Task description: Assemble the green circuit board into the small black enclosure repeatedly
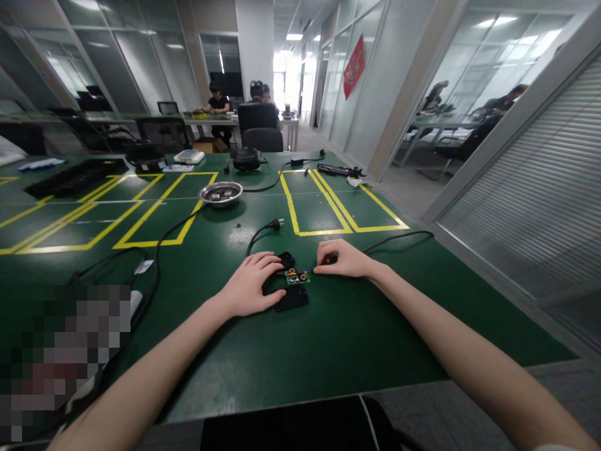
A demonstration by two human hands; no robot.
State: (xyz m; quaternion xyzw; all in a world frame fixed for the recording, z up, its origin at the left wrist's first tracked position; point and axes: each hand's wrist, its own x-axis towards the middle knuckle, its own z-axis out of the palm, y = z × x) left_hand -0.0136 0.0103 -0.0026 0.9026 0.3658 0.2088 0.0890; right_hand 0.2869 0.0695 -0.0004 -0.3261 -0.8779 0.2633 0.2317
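A small green circuit board (297, 277) with copper-coloured rings lies on the green table, between two black casing halves. My left hand (253, 285) rests at its left with fingers spread, the fingertips touching the upper black casing half (286, 259) and the thumb on the lower black casing half (292, 299). To the right of the board, my right hand (339, 258) has thumb and fingers pinched by the board's right end, near a dark cable; what is between the fingertips is too small to name. A black plug (273, 224) on a cord lies behind my left hand.
A metal bowl (221, 194) with small parts stands behind on the left. Yellow tape outlines mark the green table (375, 338). A long black tray (75, 177) lies far left, a black tool (340, 170) at the back right. People sit at farther tables.
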